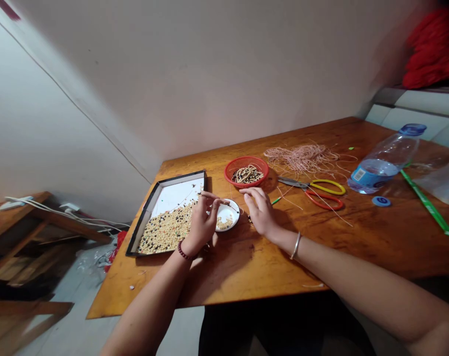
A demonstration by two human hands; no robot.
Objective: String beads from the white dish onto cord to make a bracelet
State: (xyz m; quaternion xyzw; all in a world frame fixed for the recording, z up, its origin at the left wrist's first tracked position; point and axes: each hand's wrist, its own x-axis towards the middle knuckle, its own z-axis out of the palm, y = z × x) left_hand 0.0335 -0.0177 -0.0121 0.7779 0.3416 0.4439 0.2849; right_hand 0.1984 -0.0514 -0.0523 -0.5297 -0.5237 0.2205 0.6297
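Note:
My left hand (204,217), a dark beaded bracelet at its wrist, is pinched on a thin string with small beads on it. It hovers between a black-rimmed tray (133,237) of loose cream, black and coloured beads and a small white dish (231,203) with a few cream beads. Fine thread trails from the fingers over the tray. To the right of the dish is my right hand (260,212), wearing a silver bangle, fingers stretched out and bent a little, with nothing visible in them. A few dark beads (249,218) lie beside it.
Behind the hands stands a red basket (229,173) of beaded strands. Farther right are scissors (307,187) with yellow and red handles, a pink thread heap (302,158), a water bottle (383,163), its blue cap (381,201) and a green strip (428,202). A wall borders the table's back.

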